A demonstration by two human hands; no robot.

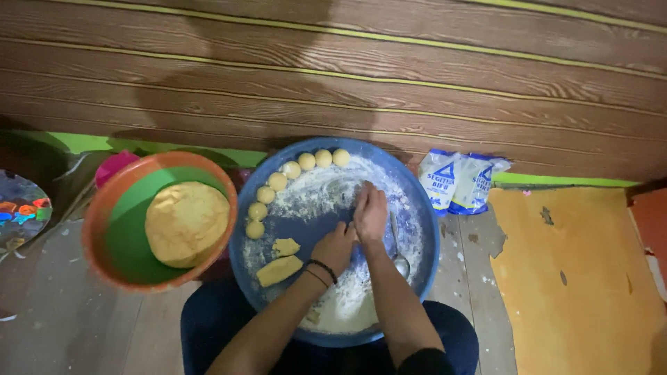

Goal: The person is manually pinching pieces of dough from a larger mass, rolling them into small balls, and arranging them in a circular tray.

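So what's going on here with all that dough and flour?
A person sits on the floor with a big blue basin on their lap, dusted with flour. The left hand and right hand are pressed together in the floured middle; whether dough is between them cannot be seen. Seven small dough balls line the basin's left rim, two cut dough pieces lie nearby, and a spoon rests inside. An orange and green bowl beside it holds a large dough lump.

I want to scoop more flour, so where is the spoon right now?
In the head view the spoon lies inside the blue basin, on its right side in the flour, just right of the right hand.
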